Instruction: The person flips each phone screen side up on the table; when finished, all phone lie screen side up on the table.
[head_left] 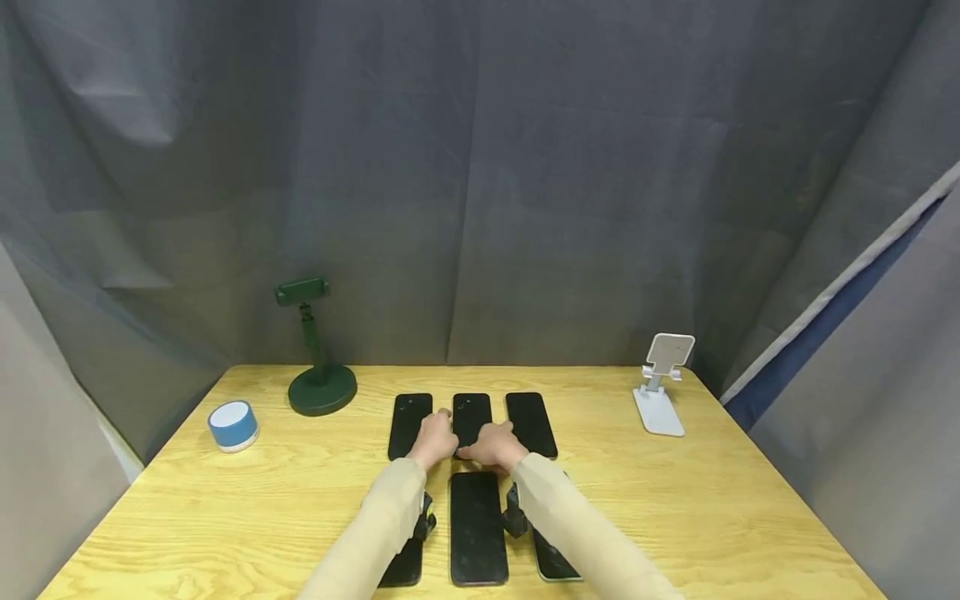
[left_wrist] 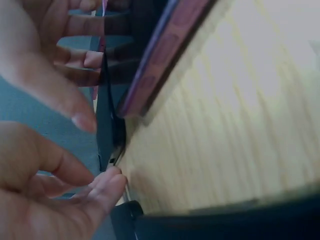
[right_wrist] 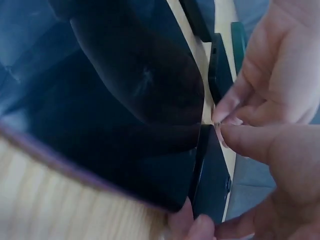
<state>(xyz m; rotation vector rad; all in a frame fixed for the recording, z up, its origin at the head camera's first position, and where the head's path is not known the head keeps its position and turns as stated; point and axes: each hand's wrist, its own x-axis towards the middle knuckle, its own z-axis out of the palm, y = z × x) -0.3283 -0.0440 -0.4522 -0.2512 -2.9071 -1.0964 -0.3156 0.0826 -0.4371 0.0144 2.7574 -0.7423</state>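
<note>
Centrally, on a pale yellow wood-grain table, six flat rectangular phones lie in two rows of three. Both hands are at the middle black phone of the back row, which shows a camera cluster near its far end. The right hand holds that phone's near end, its thumb and fingertips on opposite sides. The left hand is at the phone's left side, its thumb and fingertips close together near a corner; whether they pinch the edge, I cannot tell. The two hands are close together, the right thumb beside the left fingertips.

Either side lie the black back-left phone and the plain black back-right phone. Nearer, between the cream sleeves, is the glossy black front-middle phone with a purplish edge; sleeves partly cover the dark front-left phone and dark front-right phone.

Farther left stand a blue-and-white tape roll and a dark green round-based stand. At far right is a white folding stand, before a dark grey fabric curtain.
</note>
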